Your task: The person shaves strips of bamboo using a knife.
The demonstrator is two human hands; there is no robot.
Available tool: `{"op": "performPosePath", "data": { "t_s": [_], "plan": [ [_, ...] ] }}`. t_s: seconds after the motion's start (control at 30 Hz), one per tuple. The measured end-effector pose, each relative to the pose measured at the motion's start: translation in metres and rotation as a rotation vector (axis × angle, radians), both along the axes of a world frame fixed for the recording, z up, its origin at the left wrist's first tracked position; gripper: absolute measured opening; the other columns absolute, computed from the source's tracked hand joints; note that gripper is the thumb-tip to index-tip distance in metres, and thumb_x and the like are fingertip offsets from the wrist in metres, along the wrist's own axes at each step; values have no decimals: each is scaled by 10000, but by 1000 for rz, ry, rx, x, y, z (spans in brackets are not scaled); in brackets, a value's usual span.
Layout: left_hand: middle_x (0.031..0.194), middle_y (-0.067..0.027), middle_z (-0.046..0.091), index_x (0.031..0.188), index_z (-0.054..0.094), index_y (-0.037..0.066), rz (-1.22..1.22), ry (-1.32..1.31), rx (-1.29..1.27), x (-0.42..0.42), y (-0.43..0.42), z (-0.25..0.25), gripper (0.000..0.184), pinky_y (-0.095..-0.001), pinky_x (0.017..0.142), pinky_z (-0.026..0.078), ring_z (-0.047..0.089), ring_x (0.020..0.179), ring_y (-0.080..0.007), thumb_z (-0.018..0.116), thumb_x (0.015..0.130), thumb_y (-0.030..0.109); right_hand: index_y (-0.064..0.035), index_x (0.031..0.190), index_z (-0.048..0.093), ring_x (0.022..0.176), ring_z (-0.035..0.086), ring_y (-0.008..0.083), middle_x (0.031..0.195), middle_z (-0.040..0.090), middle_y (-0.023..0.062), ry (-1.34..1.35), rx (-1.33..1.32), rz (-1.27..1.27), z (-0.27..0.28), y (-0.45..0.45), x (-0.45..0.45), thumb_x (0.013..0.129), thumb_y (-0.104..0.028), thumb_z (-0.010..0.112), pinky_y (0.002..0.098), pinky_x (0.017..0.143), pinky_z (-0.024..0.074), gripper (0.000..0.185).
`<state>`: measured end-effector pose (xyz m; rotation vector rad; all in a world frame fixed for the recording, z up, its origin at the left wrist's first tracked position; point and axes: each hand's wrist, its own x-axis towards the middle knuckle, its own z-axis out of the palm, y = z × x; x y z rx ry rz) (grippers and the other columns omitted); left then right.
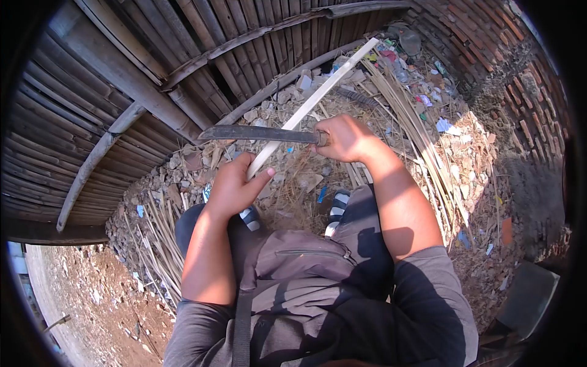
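My left hand [235, 186] is closed around the lower end of a pale bamboo strip [330, 82], which slants away up and to the right. In my right hand [347, 137] is the handle of a machete [260, 133]. Its dark, curved blade points left and crosses the strip just above my left hand. Whether the edge touches the strip or only passes over it, I cannot tell. My right fingers wrap the handle and hide most of it.
Bundles of thin split bamboo strips lie on the right [422, 147] and left [162, 251]. Rubble, shavings and litter cover the ground. A bamboo wall [244, 61] rises ahead and left, a brick wall [532, 104] at right. My sandalled feet are below.
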<state>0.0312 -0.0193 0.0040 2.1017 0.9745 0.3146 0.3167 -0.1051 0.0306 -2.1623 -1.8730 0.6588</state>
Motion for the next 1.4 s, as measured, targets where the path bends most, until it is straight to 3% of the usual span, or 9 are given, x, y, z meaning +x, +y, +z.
{"op": "performPosePath", "data": {
  "t_s": [0.37,0.6,0.7,0.8,0.9,1.0,1.1,1.23,1.4],
  "plan": [
    [795,-51,645,1061,672,11,-17,-97,-51,0,0,0,400,-335,678,477,567,752,-124,784,951,380,-35,1146,737,994,714,409,1011,738,252,40,184,-195,-17,-6,43,819,-395,816,445,878,555,492],
    [830,-28,654,1065,670,7,-18,-90,-103,0,-1,1,373,-320,705,481,564,785,-111,776,964,349,-98,1082,740,970,715,392,953,734,213,6,70,34,-7,1,5,829,-387,807,468,854,556,389],
    [812,-106,680,1051,673,-8,-55,-137,-104,-1,2,-6,425,-362,690,516,638,757,-182,786,939,387,-91,1114,743,1004,713,396,988,738,217,72,40,32,-9,2,20,820,-396,821,459,883,556,432],
    [830,-95,674,1052,669,-7,-76,-183,-103,-1,2,-9,426,-356,706,515,628,775,-173,786,940,387,-77,1154,743,1053,706,400,1037,742,219,20,242,-60,-26,1,36,813,-412,834,448,926,552,487],
    [878,3,610,1061,652,30,-78,-121,-175,-1,1,-3,338,-302,708,461,536,815,-98,793,955,319,-58,1188,736,1094,697,405,1078,741,224,31,125,-132,-14,-2,39,813,-414,833,449,963,545,527],
    [874,7,608,1061,651,32,-66,-142,-205,0,1,-8,341,-300,706,458,534,811,-93,791,958,325,-86,1175,740,1062,706,398,1056,744,213,-37,172,-87,-17,0,30,815,-421,825,463,933,552,499],
    [849,-80,677,1067,668,-10,-56,-165,-209,0,1,-11,426,-353,714,512,616,793,-153,783,950,383,-53,1031,743,899,691,444,902,712,243,36,173,-12,-17,0,12,815,-338,834,471,794,544,370],
    [863,-80,678,1094,670,-14,-89,-144,-202,0,0,-6,436,-349,718,509,615,809,-150,782,953,384,-129,1152,746,986,719,387,1020,747,200,39,47,38,-5,1,10,833,-389,812,464,873,561,417],
    [872,-87,680,1114,670,-17,-99,-112,-240,-1,2,-5,464,-350,719,507,619,814,-158,783,948,401,-63,1170,740,987,722,395,1017,740,245,74,126,-115,-15,0,43,818,-389,824,466,880,556,488]
  ]
}}
